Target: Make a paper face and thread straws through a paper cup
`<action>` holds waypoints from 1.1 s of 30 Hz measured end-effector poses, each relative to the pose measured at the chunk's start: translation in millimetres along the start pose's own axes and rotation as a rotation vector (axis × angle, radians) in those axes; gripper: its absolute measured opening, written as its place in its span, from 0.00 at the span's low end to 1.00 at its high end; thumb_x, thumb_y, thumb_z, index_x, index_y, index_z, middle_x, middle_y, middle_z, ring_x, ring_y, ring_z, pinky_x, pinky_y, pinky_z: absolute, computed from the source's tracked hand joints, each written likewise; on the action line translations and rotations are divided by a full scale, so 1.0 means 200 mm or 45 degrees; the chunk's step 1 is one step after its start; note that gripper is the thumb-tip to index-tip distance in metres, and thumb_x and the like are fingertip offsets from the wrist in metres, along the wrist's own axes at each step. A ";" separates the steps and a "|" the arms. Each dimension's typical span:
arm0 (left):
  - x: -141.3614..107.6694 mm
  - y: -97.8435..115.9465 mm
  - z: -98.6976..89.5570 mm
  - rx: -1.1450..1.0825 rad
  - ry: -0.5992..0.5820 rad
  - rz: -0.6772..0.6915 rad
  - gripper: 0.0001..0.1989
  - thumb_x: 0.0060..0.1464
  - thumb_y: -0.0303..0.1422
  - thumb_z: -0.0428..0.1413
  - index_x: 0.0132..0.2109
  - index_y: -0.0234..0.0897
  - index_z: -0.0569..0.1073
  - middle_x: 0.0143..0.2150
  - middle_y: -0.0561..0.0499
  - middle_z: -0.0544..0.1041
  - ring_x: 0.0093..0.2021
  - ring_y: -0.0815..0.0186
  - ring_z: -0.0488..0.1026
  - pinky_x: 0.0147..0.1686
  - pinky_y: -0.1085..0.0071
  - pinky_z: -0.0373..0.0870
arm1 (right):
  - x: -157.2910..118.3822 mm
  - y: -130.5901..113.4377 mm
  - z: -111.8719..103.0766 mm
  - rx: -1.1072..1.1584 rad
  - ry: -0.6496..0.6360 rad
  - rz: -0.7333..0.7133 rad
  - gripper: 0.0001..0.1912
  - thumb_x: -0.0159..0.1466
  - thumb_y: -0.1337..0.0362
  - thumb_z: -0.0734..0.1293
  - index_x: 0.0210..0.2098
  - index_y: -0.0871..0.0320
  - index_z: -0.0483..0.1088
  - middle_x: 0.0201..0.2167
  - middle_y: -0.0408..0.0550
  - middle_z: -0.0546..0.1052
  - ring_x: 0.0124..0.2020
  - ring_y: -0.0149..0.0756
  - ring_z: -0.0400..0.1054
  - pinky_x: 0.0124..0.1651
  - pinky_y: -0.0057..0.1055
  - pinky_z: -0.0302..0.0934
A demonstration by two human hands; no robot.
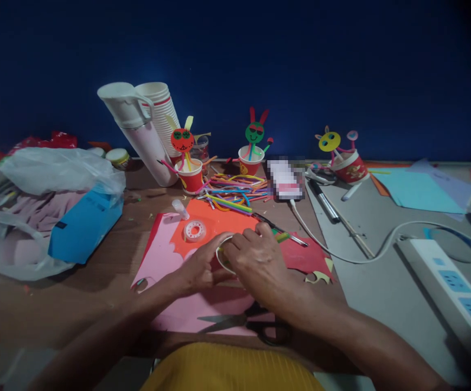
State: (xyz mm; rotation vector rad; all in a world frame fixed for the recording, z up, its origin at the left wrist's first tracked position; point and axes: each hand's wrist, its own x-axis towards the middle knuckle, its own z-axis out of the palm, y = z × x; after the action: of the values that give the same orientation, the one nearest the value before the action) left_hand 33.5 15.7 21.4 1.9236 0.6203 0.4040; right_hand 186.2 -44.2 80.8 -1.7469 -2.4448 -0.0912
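Observation:
My left hand is wrapped round a small paper cup, whose pale rim faces me. Over the cup's mouth lies my right hand, its fingers curled down into it; what they grip is hidden. A green and yellow strip shows just beyond my right knuckles. Beneath both hands are sheets of pink paper, orange paper and red paper. Black-handled scissors lie partly open below my right wrist. A roll of tape and a small glue tube sit left of the cup.
Several coloured pipe cleaners lie behind the paper. Cup puppets stand at the back: red-faced, green-faced, yellow-faced. A thermos, plastic bag, phone, white cable and power strip surround the work area.

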 end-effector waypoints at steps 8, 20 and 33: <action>-0.03 0.00 -0.06 0.090 0.033 0.091 0.36 0.46 0.31 0.60 0.62 0.42 0.59 0.58 0.44 0.62 0.61 0.53 0.58 0.61 0.56 0.55 | 0.00 0.01 0.05 -0.012 0.045 -0.036 0.06 0.62 0.70 0.64 0.30 0.59 0.72 0.26 0.47 0.76 0.29 0.37 0.65 0.35 0.36 0.43; -0.07 -0.04 -0.06 -0.581 0.278 -0.100 0.13 0.52 0.30 0.56 0.46 0.35 0.72 0.47 0.45 0.75 0.48 0.61 0.73 0.49 0.64 0.69 | 0.02 0.01 0.04 0.004 0.021 -0.029 0.07 0.61 0.70 0.65 0.28 0.57 0.71 0.25 0.44 0.75 0.28 0.35 0.63 0.39 0.36 0.41; -0.06 -0.07 -0.04 -0.484 0.306 0.133 0.10 0.52 0.27 0.56 0.44 0.33 0.75 0.46 0.44 0.78 0.47 0.62 0.74 0.51 0.65 0.69 | 0.03 0.02 0.04 0.067 0.039 -0.133 0.14 0.63 0.72 0.59 0.23 0.57 0.68 0.19 0.41 0.70 0.24 0.31 0.60 0.36 0.33 0.41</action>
State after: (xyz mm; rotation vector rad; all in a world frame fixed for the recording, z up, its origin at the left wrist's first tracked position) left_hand 15.2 19.2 12.2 1.5582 0.5523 0.7709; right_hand 187.7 -35.9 73.6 -1.5852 -2.4920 -0.0624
